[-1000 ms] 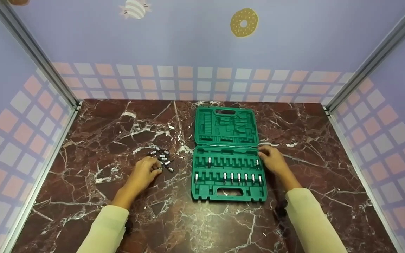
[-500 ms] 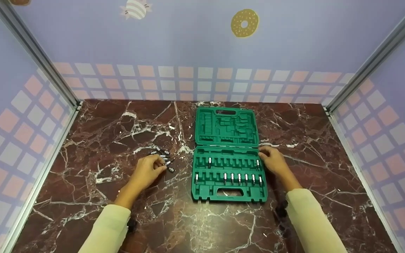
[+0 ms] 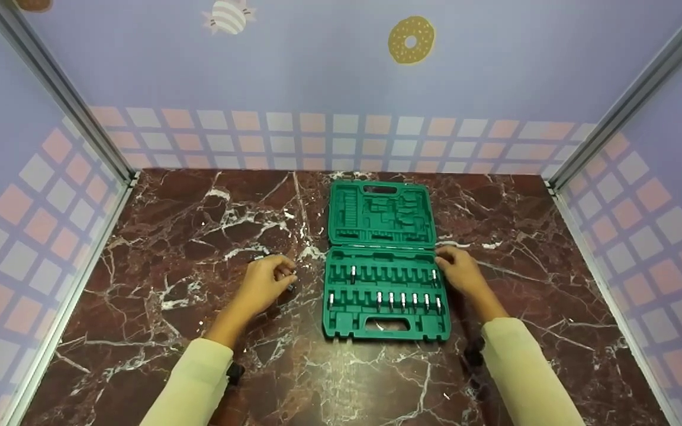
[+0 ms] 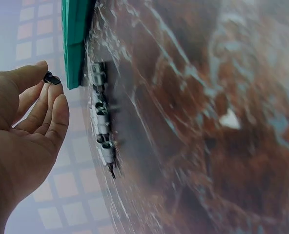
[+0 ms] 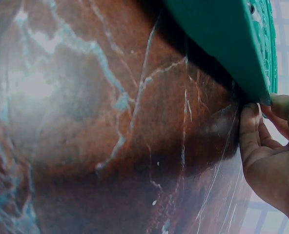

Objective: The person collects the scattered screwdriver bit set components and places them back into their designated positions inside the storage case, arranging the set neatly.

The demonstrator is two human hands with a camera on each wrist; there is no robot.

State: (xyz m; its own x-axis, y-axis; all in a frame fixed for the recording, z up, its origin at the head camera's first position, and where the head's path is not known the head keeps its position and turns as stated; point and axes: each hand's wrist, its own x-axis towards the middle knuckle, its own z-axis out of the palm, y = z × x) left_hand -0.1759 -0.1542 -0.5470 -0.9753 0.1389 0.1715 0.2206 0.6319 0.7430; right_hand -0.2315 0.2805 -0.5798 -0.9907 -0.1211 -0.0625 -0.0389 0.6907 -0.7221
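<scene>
My left hand (image 3: 265,283) is raised over the loose bit sockets on the left of the table. In the left wrist view its thumb and forefinger pinch a small dark-tipped bit socket (image 4: 51,78), mostly hidden by the fingers. Several silver bit sockets (image 4: 103,122) lie on the table beyond it. The green plastic socket case (image 3: 385,325) lies open to the right, with silver bit sockets (image 3: 403,300) standing in two rows of slots. At the case's right edge, near the hinge, my right hand (image 3: 462,272) grips the side wall between thumb and fingers.
The dark red marble-patterned table (image 3: 341,378) carries the case and the loose sockets. Behind it rises a lilac wall (image 3: 317,71) with pink and white squares, and similar panels close both sides.
My left hand has moved right and slightly up across the pile, now holding a bit socket and covering most of the others. My right hand and the case stay put.
</scene>
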